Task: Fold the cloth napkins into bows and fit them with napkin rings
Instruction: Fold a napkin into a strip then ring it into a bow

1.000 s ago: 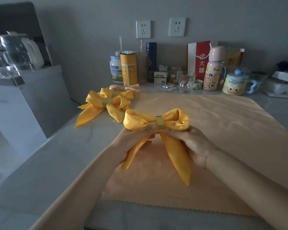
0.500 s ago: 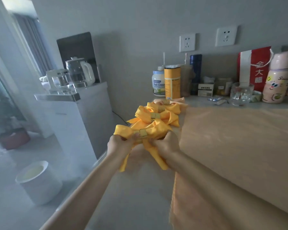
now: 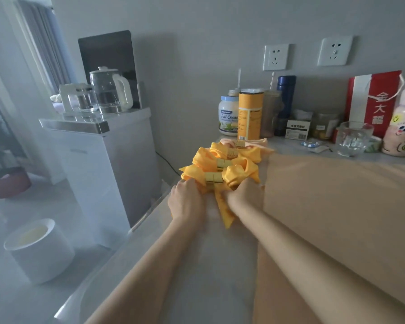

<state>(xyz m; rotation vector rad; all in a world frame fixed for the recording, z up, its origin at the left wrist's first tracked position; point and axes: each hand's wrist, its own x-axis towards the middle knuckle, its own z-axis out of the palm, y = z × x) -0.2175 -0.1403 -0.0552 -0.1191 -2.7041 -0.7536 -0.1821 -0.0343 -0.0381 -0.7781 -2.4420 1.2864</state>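
Grips the nearest yellow bow [image 3: 234, 176] by both loops, left hand [image 3: 185, 203] curled on one, right hand [image 3: 244, 198] curled on the other, gold ring [image 3: 213, 178] between them; keeps its tail lying on the tabletop [image 3: 208, 265], with more ringed bows [image 3: 202, 160] touching just beyond the hands; reads "Full Cream" on a white jar [image 3: 228, 118] farther back, "金大福" on a red bag [image 3: 381, 106] far right; leaves the tabletop edge just left of the left hand, bare surface nearer than both wrists, a peach cloth [image 3: 337, 206] beside the right hand.
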